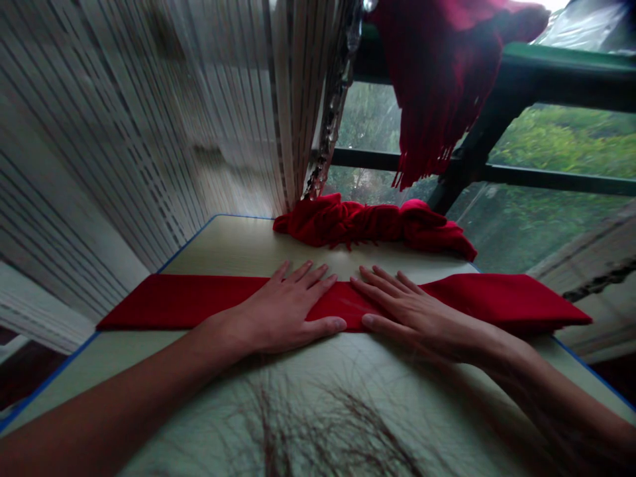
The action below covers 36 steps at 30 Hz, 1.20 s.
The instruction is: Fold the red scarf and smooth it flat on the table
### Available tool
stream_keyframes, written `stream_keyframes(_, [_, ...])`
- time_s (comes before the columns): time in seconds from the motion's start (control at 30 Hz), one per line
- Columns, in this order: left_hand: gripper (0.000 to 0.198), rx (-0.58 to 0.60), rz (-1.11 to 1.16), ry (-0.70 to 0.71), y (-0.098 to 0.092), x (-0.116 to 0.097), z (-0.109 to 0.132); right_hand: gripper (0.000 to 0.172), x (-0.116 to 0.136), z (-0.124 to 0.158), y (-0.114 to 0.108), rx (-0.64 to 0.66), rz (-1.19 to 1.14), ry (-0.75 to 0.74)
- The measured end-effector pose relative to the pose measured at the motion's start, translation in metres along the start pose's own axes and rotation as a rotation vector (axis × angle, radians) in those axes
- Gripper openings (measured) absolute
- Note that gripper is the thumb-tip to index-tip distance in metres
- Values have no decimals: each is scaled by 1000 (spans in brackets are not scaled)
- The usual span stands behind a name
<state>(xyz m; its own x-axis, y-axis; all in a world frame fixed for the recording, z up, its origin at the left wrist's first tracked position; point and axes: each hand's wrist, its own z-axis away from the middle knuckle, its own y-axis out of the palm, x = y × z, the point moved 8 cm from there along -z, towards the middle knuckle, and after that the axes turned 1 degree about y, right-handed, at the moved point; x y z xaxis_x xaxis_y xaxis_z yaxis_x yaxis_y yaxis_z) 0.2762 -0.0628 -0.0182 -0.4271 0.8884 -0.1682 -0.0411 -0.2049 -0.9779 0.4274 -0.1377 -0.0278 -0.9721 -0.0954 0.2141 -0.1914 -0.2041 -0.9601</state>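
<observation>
Tabletop (pixel 223 242) w/ folded red cloth (pixel 169 301)

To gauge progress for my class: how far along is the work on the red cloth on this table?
Done: a red cloth lies folded into a long flat band across the table. In hand: the left hand and right hand press flat on its middle. Remaining: a bunched red cloth lies unfolded at the table's far side, and a fringed red cloth hangs above.
</observation>
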Motion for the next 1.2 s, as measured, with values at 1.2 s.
stream_keyframes(1.2, [86,-11,27,5,-4,-2,2,77,0,-6,-2,-105,-18,-21])
